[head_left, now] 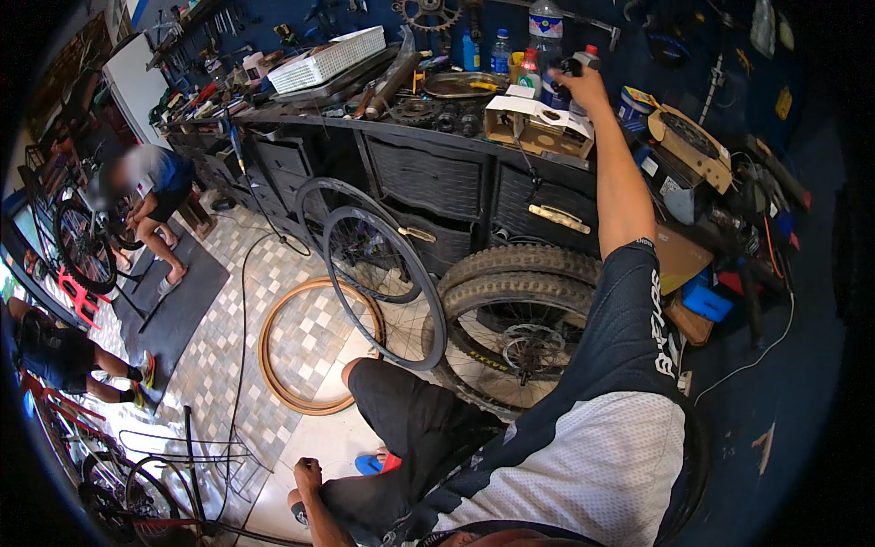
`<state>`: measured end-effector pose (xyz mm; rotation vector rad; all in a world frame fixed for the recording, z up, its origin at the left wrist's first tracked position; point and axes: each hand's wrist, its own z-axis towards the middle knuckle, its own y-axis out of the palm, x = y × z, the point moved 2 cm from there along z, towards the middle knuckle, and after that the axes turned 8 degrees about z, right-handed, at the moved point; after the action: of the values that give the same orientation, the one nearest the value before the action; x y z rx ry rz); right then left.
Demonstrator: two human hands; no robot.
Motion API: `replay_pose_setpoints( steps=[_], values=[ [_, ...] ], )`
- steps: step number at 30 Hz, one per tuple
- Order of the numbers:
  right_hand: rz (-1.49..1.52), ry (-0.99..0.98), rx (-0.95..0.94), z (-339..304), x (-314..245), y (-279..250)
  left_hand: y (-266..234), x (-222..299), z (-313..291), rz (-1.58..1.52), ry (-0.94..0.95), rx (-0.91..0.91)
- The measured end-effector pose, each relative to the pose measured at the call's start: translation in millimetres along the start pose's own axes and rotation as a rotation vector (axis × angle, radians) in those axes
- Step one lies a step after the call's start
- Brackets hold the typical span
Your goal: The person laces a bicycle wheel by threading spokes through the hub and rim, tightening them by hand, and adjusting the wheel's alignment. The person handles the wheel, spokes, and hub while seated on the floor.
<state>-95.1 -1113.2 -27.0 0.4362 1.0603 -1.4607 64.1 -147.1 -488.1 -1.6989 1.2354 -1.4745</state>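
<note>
My right hand point(585, 88) is stretched out over the far workbench point(365, 126), its fingers closed around a small black object point(571, 67) whose kind I cannot make out. Just below it lies an opened white cardboard box point(529, 114). A red-capped bottle point(529, 66) and a large clear plastic bottle point(546, 23) stand to its left and behind. Low by my knee, my left hand point(308, 474) has its fingers curled in; whatever they may hold is hidden.
Two bare rims with spokes point(428, 273) and knobbly-tyred wheels point(465, 292) lean against the bench drawers. A tan tyre point(266, 351) lies on the tiles. A black hose point(242, 337) crosses the floor. Two people and bicycles are at left. Boxes point(697, 150) crowd the right.
</note>
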Motion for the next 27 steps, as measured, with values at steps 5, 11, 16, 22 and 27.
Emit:
replay_pose_setpoints(
  steps=[5,11,16,22,27],
  values=[
    [0.892,0.122,0.116,7,-1,-28,4,3,12,-0.002,0.014,-0.011],
    [1.051,-0.139,-0.36,-46,-114,1,7,-13,16,-0.367,0.043,0.005],
    [0.583,-0.478,-0.488,-170,-211,66,-47,90,11,-0.522,0.165,0.104],
    [0.292,-1.383,-0.756,-397,-289,180,-151,278,-71,-1.005,0.63,-0.066],
    [0.578,-1.33,-0.956,-519,-299,238,-150,287,-87,-1.446,0.453,0.052]
  ],
)
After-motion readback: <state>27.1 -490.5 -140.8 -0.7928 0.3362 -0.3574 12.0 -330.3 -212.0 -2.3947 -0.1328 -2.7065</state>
